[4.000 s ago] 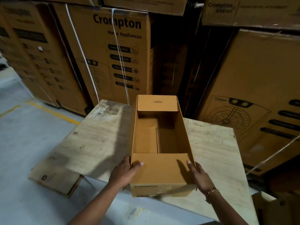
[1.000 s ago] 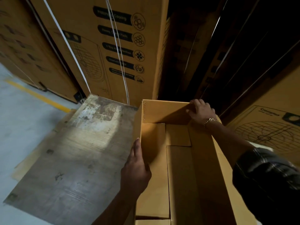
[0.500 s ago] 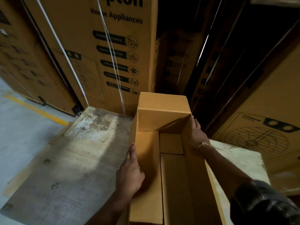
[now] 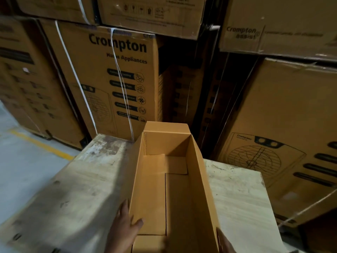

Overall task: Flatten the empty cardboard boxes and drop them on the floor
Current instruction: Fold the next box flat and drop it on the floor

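A long, narrow, empty cardboard box (image 4: 175,189) stands open-topped on a worn wooden table (image 4: 78,194), its far flap upright. My left hand (image 4: 125,227) grips the box's left wall near the front, thumb hooked over the rim into the box. My right hand (image 4: 225,242) shows only partly at the bottom edge, against the outside of the right wall; its grip is hard to make out. The bottom flaps inside the box lie folded flat.
Tall stacks of strapped Crompton cartons (image 4: 116,79) stand close behind the table, more cartons (image 4: 284,143) to the right. Grey concrete floor (image 4: 20,165) with a yellow line (image 4: 42,145) lies to the left of the table.
My right hand has come back from the box's far right corner to the near right wall. My left hand has slid nearer along the left wall. The camera has tilted up and back.
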`<state>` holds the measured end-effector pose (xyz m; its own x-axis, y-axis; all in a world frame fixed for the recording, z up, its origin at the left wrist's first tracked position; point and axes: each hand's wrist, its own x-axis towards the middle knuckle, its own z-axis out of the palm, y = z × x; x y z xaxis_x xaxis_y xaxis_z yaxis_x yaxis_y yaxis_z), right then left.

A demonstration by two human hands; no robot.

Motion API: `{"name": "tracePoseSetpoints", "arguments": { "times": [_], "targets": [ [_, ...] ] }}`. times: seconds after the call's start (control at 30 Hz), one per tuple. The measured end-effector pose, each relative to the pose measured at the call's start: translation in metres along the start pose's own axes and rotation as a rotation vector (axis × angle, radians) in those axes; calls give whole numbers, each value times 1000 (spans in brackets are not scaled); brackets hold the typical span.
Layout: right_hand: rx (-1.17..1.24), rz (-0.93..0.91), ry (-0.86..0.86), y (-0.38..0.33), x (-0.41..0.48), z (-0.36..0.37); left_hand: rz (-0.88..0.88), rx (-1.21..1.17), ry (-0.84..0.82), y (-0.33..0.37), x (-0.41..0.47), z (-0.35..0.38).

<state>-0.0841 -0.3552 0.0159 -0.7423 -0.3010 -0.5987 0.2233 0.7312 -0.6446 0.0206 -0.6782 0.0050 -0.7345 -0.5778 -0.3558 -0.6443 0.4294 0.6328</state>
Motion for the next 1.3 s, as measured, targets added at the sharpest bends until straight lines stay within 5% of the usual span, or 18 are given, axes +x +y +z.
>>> {"name": "tracePoseSetpoints", "arguments": {
  "times": [0.13,0.3,0.63,0.93,1.0,1.17,1.3],
  "targets": [
    [92,-15,101,0,-64,24,-173,-38,52,-49,-58,24],
    [107,-24,247,-12,-118,14,-224,-325,37,-30,-85,17],
    [-288,108,454,-28,-189,-53,-118,-672,-284,24,-73,97],
    [-783,-185,450,-163,-191,36,-54,-137,-248,-20,-45,29],
    [-837,-218,450,-186,-183,60,16,-231,-192,-12,-49,6],
    [-847,-367,480,-221,-162,113,-66,-775,-419,31,-54,-42],
    [-590,-355,574,-212,-139,111,-117,-906,-281,27,-36,-64]
  ]
}}
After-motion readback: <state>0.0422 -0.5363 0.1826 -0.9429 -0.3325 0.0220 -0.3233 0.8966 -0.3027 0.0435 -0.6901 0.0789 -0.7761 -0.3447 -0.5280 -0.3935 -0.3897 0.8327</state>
